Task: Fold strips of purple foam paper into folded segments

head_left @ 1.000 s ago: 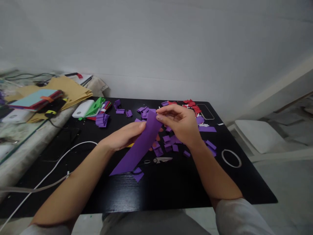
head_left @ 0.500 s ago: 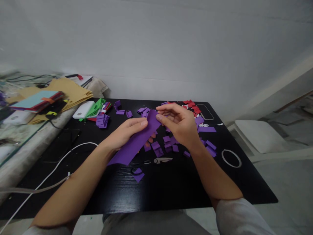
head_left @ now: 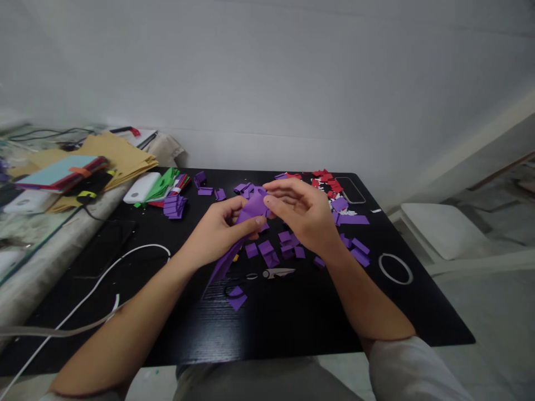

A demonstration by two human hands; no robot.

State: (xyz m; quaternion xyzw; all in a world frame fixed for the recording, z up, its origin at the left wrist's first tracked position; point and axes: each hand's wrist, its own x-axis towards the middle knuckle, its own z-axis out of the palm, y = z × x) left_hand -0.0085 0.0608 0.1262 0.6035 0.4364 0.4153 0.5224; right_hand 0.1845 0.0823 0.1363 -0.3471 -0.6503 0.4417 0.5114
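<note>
- Two bare hands up over the dark table (head_left: pixel 313 323), as I see it from here; both on one purple strip (head_left: pixel 253 207), which looks held off the tabletop.
- L hand (head_left: pixel 223 228): thumb laid over the strip, fingers tucked behind; it's pinched approx. midway along, w/ part of it hidden by that hand.
- R hand (head_left: pixel 307 209): thumb & forefinger come together on the far end, pinching the tip by the look of it; how hard, can't tell; other fingers loosely curled.
- Strip's long axis runs slantwise; far end up by R fingertips, free end down toward the person & off to the left; so most of it lies left of the R grip, L hand is nearer the free end; it bends btwn the two grips.
- Below: scissors (head_left: pixel 279 273) right of the free end; purple square (head_left: pixel 237 301) at their handle; folded purple pcs (head_left: pixel 268 253) beyond; red pcs (head_left: pixel 328 181) farther back; pale ring (head_left: pixel 381 264) out right.
</note>
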